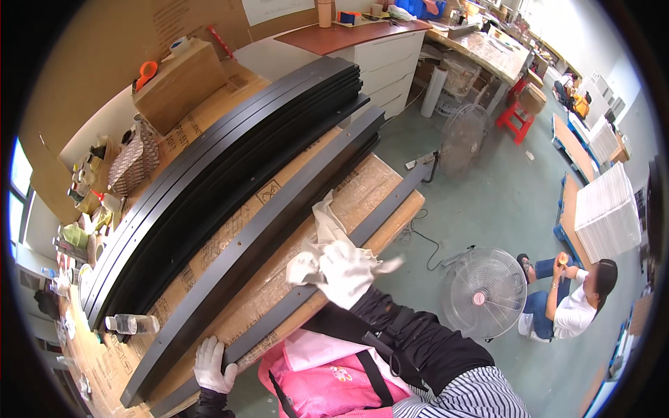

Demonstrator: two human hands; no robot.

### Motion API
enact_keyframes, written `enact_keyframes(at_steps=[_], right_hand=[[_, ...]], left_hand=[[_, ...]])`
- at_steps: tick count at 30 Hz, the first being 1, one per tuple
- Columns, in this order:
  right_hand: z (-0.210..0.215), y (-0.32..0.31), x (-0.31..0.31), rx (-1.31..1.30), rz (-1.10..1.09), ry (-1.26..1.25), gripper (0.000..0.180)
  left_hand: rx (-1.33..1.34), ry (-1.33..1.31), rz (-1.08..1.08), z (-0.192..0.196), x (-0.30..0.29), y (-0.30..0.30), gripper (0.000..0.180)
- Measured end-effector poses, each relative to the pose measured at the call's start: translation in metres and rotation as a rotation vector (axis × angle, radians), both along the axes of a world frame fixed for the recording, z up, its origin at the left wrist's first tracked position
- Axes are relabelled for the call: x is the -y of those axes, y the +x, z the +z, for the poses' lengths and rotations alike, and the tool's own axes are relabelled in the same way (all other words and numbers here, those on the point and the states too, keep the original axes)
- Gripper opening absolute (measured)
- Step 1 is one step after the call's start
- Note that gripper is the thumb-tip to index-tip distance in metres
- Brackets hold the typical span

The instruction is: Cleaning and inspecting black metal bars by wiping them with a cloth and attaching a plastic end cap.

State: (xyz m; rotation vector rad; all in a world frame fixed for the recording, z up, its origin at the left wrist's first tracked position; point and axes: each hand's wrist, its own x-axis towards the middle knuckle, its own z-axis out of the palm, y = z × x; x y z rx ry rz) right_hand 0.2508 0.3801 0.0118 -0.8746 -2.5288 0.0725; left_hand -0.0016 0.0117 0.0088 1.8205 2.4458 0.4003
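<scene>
"Where does the drilled grey strip (268,323) lie?"

"Along the worktop's (376,177) near edge. The left hand (211,366), gloved, lies across it, fingers extended; the right hand (348,273) is over it with white cloth (326,217), its grip too blurred to tell."

A cardboard box (180,90) and a patterned bag (134,160) are positioned along the far edge of the worktop (268,191), a clear bottle (136,324) is located toward its left end, and a floor fan (481,298) (the nearer of two) stands off its near right corner.
</scene>
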Motion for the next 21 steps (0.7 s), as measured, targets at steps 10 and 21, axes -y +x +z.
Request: enact_keyframes(at_steps=[10, 21], right_hand=[[-0.05, 0.091, -0.266, -0.104, -0.694, -0.123, 0.038], [0.042, 0.125, -0.268, -0.244, -0.964, -0.305, 0.056]], left_hand=[[-0.026, 0.019, -0.02, 0.0, 0.001, -0.001, 0.062], [-0.025, 0.002, 0.028, 0.004, 0.007, 0.001, 0.063]])
